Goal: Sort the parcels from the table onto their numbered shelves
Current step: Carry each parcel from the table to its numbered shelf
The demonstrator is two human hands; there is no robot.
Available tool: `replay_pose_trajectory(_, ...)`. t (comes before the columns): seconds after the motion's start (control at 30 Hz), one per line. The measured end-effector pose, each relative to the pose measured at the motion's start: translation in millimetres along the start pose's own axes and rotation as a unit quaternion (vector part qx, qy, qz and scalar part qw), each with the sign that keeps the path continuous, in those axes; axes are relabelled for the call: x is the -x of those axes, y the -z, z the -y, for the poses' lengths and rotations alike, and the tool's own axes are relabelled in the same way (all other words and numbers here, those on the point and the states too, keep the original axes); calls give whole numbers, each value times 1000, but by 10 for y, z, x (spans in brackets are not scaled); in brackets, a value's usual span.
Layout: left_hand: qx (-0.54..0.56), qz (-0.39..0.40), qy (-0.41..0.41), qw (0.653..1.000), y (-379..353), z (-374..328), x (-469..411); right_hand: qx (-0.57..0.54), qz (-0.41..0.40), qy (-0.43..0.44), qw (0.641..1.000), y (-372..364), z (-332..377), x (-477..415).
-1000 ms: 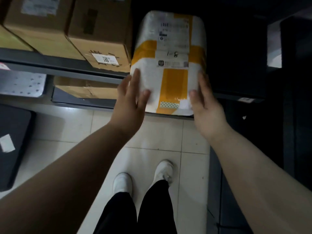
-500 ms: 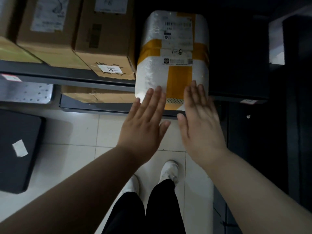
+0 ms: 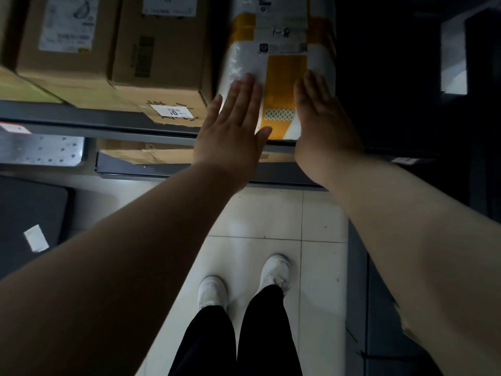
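A white parcel with yellow tape bands (image 3: 282,50) lies on the grey metal shelf (image 3: 81,115), its label marked "1-8" by hand. My left hand (image 3: 233,128) presses flat on the parcel's near end with straight fingers. My right hand (image 3: 322,118) lies flat on the parcel's right near part, fingers straight too. The parcel's near edge sits about level with the shelf lip. Its far end runs out of the top of the frame.
Two brown cardboard boxes (image 3: 160,50) (image 3: 62,42) stand on the same shelf left of the parcel. A lower shelf holds another box (image 3: 141,153). A dark flat parcel (image 3: 29,226) lies at left on the tiled floor (image 3: 257,213). Right of the parcel the shelf is dark.
Both hands left the parcel's sides and came flat onto its near end. The parcel has slid deeper onto the shelf, and my view has moved closer.
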State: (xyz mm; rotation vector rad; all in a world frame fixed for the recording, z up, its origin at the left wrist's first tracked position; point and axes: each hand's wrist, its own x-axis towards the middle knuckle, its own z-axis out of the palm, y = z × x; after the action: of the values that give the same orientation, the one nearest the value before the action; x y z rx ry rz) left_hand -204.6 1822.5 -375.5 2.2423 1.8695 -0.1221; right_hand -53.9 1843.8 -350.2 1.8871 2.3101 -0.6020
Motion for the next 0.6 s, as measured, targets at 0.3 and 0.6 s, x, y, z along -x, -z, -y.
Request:
replay_pose_trajectory(0.3, -4, -16, -7, 1000, 33, 74, -349, -2, -1, 4, 1000, 100, -28, -328)
replay_pose_trajectory(0.6, -48, -9, 9, 999, 73, 186, -112, 47, -70, 13, 996, 16, -132, 42)
